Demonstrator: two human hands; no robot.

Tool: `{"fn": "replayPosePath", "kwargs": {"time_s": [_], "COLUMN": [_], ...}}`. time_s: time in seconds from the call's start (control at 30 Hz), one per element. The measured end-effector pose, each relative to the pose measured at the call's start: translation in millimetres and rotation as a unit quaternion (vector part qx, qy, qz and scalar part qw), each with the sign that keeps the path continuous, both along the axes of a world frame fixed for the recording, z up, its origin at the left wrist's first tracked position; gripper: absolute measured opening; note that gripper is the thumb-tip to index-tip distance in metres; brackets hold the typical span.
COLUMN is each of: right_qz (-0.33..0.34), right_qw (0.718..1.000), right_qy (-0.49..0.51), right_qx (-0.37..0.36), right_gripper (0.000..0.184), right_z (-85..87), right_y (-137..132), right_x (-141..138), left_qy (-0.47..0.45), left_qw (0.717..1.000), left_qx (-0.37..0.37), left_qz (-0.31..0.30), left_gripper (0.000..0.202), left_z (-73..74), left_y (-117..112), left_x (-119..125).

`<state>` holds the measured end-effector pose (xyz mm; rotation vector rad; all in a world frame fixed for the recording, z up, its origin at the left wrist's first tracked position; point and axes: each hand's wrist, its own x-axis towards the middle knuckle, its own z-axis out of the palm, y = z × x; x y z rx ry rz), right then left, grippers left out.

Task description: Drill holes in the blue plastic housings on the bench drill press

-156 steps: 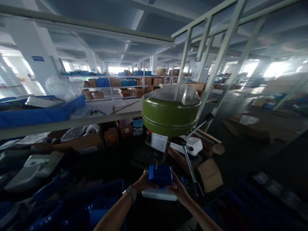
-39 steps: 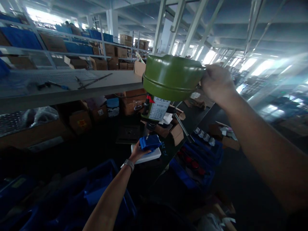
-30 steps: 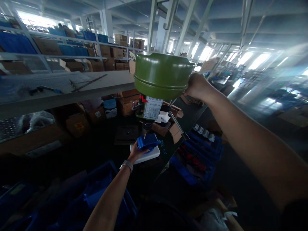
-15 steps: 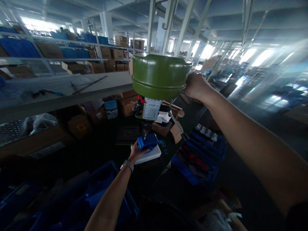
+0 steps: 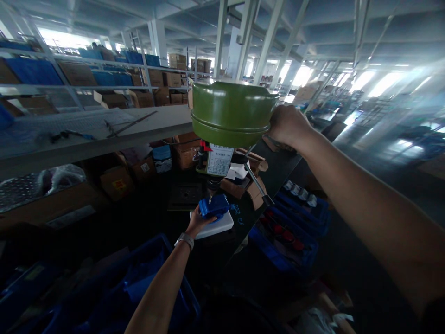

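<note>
A green bench drill press (image 5: 232,111) stands in front of me, its label plate facing me. My left hand (image 5: 197,223), with a pale band on the wrist, grips a blue box-shaped housing (image 5: 214,206). The housing rests on a white block (image 5: 217,226) under the drill. The drill bit (image 5: 210,198) points down at the housing's top; whether they touch I cannot tell. My right hand (image 5: 287,125) is raised and closed by the right side of the green cover, at the upper end of a feed handle spoke. Its fingertips are partly hidden. Another spoke (image 5: 259,184) slants down to the right.
Blue bins (image 5: 283,246) with red and silvery parts stand to the right. A large blue bin (image 5: 160,264) with blue pieces lies at lower left. Torn cardboard (image 5: 255,192) sits behind the drill. A pale shelf (image 5: 149,123) crosses the left, with cartons below.
The view has shifted slightly. Both hands keep their places, the left on the blue housing and the right by the green cover. I see no clear movement of the drill.
</note>
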<state>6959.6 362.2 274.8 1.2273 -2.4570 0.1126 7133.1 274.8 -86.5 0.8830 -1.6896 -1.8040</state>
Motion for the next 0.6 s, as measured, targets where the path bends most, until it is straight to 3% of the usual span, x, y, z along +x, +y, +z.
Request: {"fn": "replayPosePath", "kwargs": {"time_s": [0.1, 0.33, 0.6], "right_qz": [-0.033, -0.028, -0.037], "right_qw": [0.999, 0.999, 0.999], "right_qy": [0.014, 0.023, 0.021], "right_qx": [0.007, 0.008, 0.002], "right_gripper": [0.043, 0.044, 0.043], "right_z": [1.0, -1.6, -0.4], "right_y": [0, -1, 0], "right_x": [6, 4, 6], "left_qy": [0.000, -0.001, -0.016], "left_qw": [1.000, 1.000, 1.000], "left_qx": [0.011, 0.026, 0.017], "left_qz": [0.004, 0.007, 0.007], "left_gripper": [0.066, 0.058, 0.062], "left_z": [7.5, 24.3, 15.0], "left_y": [4, 9, 5], "left_x": [1, 3, 2]}}
